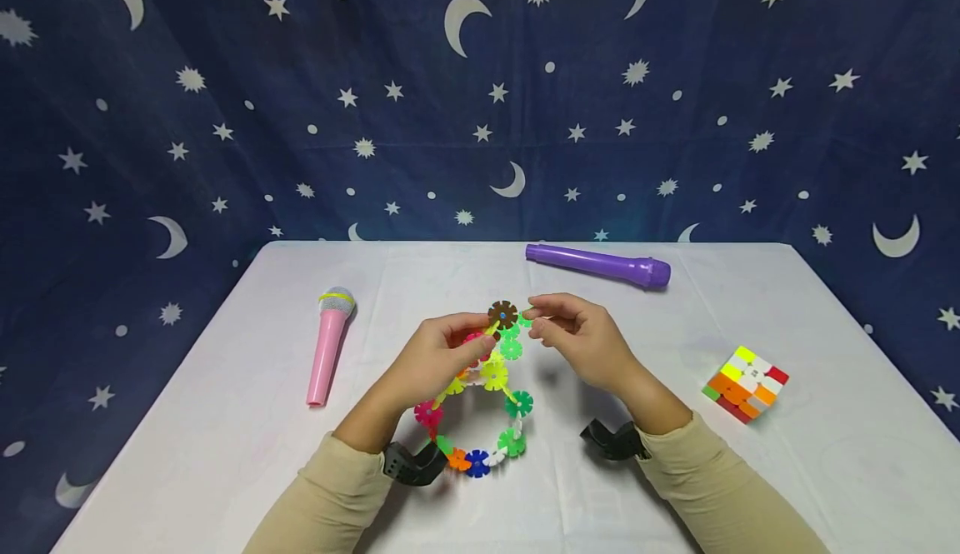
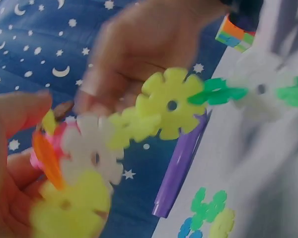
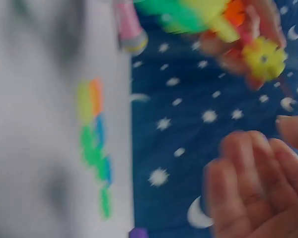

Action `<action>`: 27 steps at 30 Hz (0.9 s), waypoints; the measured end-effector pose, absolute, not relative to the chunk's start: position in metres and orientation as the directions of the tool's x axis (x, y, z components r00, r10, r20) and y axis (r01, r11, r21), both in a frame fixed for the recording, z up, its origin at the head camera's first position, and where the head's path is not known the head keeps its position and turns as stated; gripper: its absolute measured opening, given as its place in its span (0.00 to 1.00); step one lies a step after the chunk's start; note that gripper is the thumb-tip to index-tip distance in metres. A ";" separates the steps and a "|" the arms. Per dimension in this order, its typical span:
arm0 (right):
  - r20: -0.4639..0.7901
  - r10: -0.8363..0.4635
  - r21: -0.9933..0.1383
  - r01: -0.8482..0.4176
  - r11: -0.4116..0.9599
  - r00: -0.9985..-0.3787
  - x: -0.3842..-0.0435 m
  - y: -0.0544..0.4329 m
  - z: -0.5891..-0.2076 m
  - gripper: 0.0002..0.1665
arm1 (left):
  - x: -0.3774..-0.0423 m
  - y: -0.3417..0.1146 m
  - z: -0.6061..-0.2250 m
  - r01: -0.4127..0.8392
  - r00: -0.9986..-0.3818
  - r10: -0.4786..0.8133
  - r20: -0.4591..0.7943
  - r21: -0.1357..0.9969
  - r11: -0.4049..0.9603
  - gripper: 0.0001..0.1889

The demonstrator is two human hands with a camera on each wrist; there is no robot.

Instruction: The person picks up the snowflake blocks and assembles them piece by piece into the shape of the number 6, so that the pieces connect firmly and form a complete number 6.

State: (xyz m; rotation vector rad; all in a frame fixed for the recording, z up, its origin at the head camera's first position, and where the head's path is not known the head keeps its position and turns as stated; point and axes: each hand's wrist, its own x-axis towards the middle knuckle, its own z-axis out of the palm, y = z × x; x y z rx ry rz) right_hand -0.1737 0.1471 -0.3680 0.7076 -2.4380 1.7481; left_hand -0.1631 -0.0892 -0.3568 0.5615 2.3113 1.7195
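Note:
My left hand (image 1: 438, 356) pinches the upper end of a chain of flower-shaped interlocking discs (image 1: 495, 375), near a brown disc (image 1: 502, 315). Below that hand the multicoloured chain forms a loop. In the left wrist view, the fingers (image 2: 25, 111) are at pink and orange discs, beside white and yellow discs (image 2: 172, 105). My right hand (image 1: 588, 341) is just right of the brown disc, its fingers apart and the palm bare in the right wrist view (image 3: 263, 193). A second cluster of joined green, blue, yellow and orange discs (image 3: 93, 148) lies on the table, partly hidden in the head view.
A pink toy microphone (image 1: 327, 354) lies at the left of the white-covered table (image 1: 225, 454). Toward the back edge is a purple microphone (image 1: 600, 266), and a puzzle cube (image 1: 746, 383) sits at the right. A dark blue star-and-moon cloth (image 1: 420, 162) hangs behind.

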 end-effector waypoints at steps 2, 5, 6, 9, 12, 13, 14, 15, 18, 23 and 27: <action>0.251 -0.364 -0.841 -0.389 0.377 -0.897 -0.181 0.150 -0.378 0.18 | -0.164 -0.090 -0.357 0.134 -0.914 0.403 0.048 0.973 0.187 0.22; 0.109 -0.449 -0.719 -0.382 0.581 -0.887 -0.188 0.153 -0.392 0.21 | -0.165 -0.090 -0.357 0.058 -0.913 0.408 0.013 0.994 0.098 0.22; 0.067 -0.479 -0.676 -0.393 0.624 -0.875 -0.190 0.154 -0.395 0.22 | -0.165 -0.090 -0.358 0.035 -0.910 0.414 0.004 0.997 0.068 0.22; -0.013 -0.554 -0.595 -0.439 0.673 -0.832 -0.191 0.155 -0.403 0.25 | -0.167 -0.090 -0.358 0.004 -0.903 0.429 -0.015 0.999 0.043 0.22; -0.036 -0.603 -0.578 -0.475 0.663 -0.797 -0.191 0.155 -0.407 0.26 | -0.168 -0.095 -0.357 0.031 -0.893 0.450 -0.017 0.995 0.099 0.21; -0.043 -0.612 -0.577 -0.480 0.660 -0.789 -0.190 0.155 -0.407 0.26 | -0.169 -0.098 -0.357 0.050 -0.886 0.464 -0.017 0.990 0.132 0.21; -0.052 -0.617 -0.573 -0.483 0.662 -0.785 -0.190 0.155 -0.408 0.26 | -0.170 -0.101 -0.356 0.071 -0.879 0.477 -0.016 0.984 0.164 0.20; -0.058 -0.622 -0.567 -0.487 0.665 -0.781 -0.190 0.155 -0.408 0.26 | -0.171 -0.103 -0.355 0.091 -0.873 0.487 -0.016 0.977 0.195 0.20; -0.068 -0.621 -0.533 -0.498 0.684 -0.780 -0.190 0.155 -0.408 0.26 | -0.172 -0.111 -0.353 0.129 -0.861 0.508 -0.027 0.955 0.269 0.20; -0.044 -0.587 -0.478 -0.498 0.723 -0.809 -0.188 0.156 -0.402 0.22 | -0.172 -0.115 -0.352 0.111 -0.866 0.497 -0.054 0.948 0.297 0.21; -0.044 -0.575 -0.470 -0.491 0.734 -0.817 -0.188 0.154 -0.403 0.24 | -0.172 -0.114 -0.351 0.097 -0.871 0.489 -0.059 0.953 0.288 0.26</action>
